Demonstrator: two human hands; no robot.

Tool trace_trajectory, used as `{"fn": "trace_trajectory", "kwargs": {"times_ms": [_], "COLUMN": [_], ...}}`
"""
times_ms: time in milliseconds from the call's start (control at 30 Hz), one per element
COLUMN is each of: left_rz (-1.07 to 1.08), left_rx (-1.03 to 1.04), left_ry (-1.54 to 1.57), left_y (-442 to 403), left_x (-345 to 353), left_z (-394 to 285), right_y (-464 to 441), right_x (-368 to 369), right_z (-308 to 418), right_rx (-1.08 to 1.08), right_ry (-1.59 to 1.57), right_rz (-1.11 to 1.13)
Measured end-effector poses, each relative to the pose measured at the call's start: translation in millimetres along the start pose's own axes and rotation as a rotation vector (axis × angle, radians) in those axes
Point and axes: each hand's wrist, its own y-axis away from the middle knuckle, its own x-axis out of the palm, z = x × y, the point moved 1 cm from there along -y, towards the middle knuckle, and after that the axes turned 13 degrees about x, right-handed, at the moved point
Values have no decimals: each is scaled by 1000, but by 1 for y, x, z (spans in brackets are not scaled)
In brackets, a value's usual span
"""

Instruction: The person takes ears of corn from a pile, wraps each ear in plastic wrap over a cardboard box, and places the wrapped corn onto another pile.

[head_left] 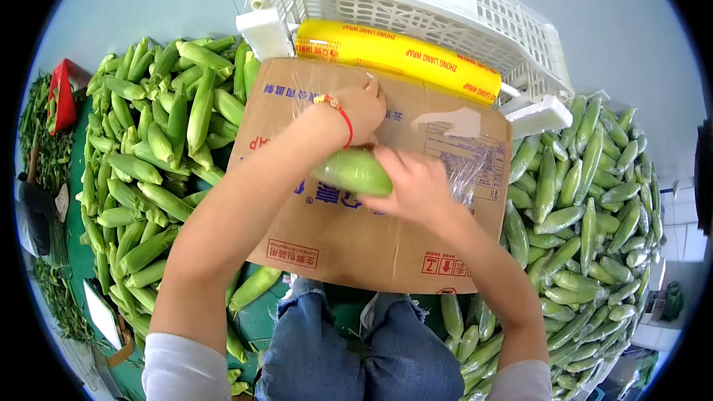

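Note:
An ear of corn (352,171) in its green husk, a little blurred, is gripped by my right hand (413,183) above the cardboard. Further up, my left hand (365,110), with a red string round its wrist, has its fingers pinched together by the wrap roll. They appear to hold the edge of the clear cling film, which is hard to make out. A yellow-printed roll of cling film (401,59) lies across the far edge of the cardboard sheet (386,241), between white end supports.
Unwrapped corn (160,134) is heaped on the left, film-wrapped corn (587,200) on the right. Behind the roll stands a white plastic crate (438,0). Crumpled film (468,182) lies at the cardboard's right. A red object (65,96) is at far left.

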Motion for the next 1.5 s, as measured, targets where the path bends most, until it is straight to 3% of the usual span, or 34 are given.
{"fn": "trace_trajectory", "kwargs": {"times_ms": [67,133,167,200,233,300,367,400,433,500,533,567,633,667,733,833,867,900,1000,1067,1100,1133,1167,1200,1233,1267,1333,1400,1500], "left_rz": [-44,-75,-71,-67,-64,-462,-1002,-1028,-1051,-1022,-1272,-1277,-1101,-1211,-1218,-1226,-1251,-1271,-1383,-1221,-1128,-852,-558,-438,-315,-359,-739,-759,-719], "left_rx": [34,14,3,-8,-24,47,100,214,325,334,254,308,406,442,251,-164,-228,-301,-435,-550,-628,-552,-471,-479,-494,-203,-134,135,335], "left_ry": [-27,-40,28,94,162,536,457,424,391,628,980,1484,2513,2475,2225,1954,1800,1648,1481,1761,1845,2009,2136,2202,2257,2389,1823,1418,757], "left_y": [0,1,5,12,18,39,77,93,109,111,104,102,99,97,100,113,115,118,125,132,131,137,147,153,161,169,166,163,141], "left_x": [6,19,13,1,-5,4,21,21,21,32,43,44,42,39,40,42,48,58,79,79,80,80,86,99,110,113,104,90,56], "left_z": [4,5,2,0,0,6,-30,-60,-84,-110,-112,-114,-117,-117,-101,-88,-84,-82,-83,-99,-113,-126,-136,-146,-153,-150,-170,-163,-153], "right_y": [18,55,79,92,110,133,147,149,137,120,110,103,98,95,88,104,108,106,97,102,95,78,71,64,61,60,60,62,62], "right_x": [-6,-14,-15,-27,-35,-46,-43,-34,-37,-44,-36,-21,5,17,-22,-17,-18,-28,-55,-76,-74,-62,-59,-58,-64,-69,-74,-67,-68], "right_z": [11,28,36,43,50,49,34,32,35,52,59,67,84,92,95,71,54,47,33,25,24,28,29,30,34,36,36,20,32], "right_rx": [-14,-54,-33,5,22,160,610,895,1062,1127,949,724,234,37,768,910,805,531,409,274,263,234,199,150,112,64,189,268,709], "right_ry": [-151,-263,-370,-391,-375,-559,-883,-1245,-1625,-1870,-2224,-2578,-2900,-2862,-2739,-2000,-1399,-701,-553,-426,-785,-1136,-1387,-1637,-1792,-1945,-1914,-2036,-1843], "right_rz": [1,179,330,713,858,813,658,527,544,858,1040,1206,1336,1328,1189,999,872,505,169,-77,-216,-371,-393,-422,-307,-181,-217,-190,-617]}}
